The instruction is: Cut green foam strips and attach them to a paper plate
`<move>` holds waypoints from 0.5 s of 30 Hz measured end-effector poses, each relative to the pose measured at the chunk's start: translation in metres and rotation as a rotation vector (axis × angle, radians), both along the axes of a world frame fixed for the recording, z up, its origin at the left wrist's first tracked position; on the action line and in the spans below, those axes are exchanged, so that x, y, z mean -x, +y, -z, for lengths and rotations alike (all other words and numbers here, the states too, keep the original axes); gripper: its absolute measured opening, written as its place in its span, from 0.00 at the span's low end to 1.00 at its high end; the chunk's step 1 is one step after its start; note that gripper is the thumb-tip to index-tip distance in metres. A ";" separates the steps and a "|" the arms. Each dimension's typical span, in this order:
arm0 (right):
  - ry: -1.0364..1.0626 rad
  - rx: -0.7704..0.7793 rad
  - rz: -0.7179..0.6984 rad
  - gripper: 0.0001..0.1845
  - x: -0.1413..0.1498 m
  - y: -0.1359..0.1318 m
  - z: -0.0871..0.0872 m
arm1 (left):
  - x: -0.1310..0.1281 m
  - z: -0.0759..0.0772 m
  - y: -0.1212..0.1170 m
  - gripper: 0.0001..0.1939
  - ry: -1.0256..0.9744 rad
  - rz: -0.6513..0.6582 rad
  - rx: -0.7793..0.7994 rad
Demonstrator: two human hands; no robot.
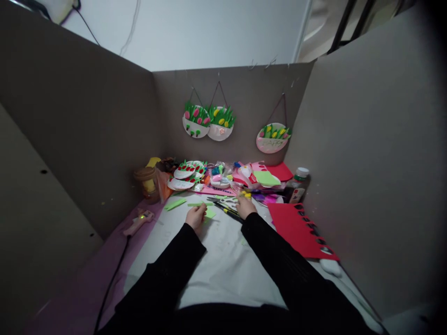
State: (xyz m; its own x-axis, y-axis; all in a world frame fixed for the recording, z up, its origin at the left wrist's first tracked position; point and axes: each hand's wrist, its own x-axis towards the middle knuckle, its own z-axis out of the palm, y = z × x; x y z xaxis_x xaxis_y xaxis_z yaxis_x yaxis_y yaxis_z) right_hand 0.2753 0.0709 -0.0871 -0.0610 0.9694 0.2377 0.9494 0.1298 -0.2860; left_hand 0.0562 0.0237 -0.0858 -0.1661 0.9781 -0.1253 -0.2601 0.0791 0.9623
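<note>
My left hand is closed in a pinch over the white sheet, with light green paper at its fingertips. A thin green strip lies just beyond it. To the right, my right hand has its fingers bent down at the handles of a pair of scissors, whose blades point left. Black-and-yellow tools, perhaps craft knives, lie beside the scissors, partly under that hand. Folded green paper pieces rest left of my left hand.
A glue gun with a cord lies at the left. Decorated paper plates, a brown cup, craft packets and a capped bottle line the back. Red card sits at right. Flower plates hang on the grey partition.
</note>
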 end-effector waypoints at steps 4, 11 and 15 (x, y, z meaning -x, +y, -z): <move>-0.090 0.104 0.005 0.17 0.002 0.000 0.002 | -0.005 0.000 -0.003 0.23 0.004 0.040 -0.019; -0.026 -0.084 0.025 0.18 0.003 -0.017 -0.007 | -0.005 -0.005 -0.005 0.18 -0.002 0.088 0.026; 0.492 -0.214 0.027 0.16 0.003 -0.015 -0.009 | -0.005 -0.006 -0.005 0.15 -0.061 0.071 -0.001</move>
State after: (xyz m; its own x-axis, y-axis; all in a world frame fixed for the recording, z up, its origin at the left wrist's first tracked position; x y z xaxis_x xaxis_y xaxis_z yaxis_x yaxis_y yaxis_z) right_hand 0.2724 0.0563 -0.0779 0.1315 0.8959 0.4244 0.7137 0.2115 -0.6677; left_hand 0.0611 0.0183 -0.0799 -0.0881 0.9874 -0.1317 -0.3116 0.0983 0.9451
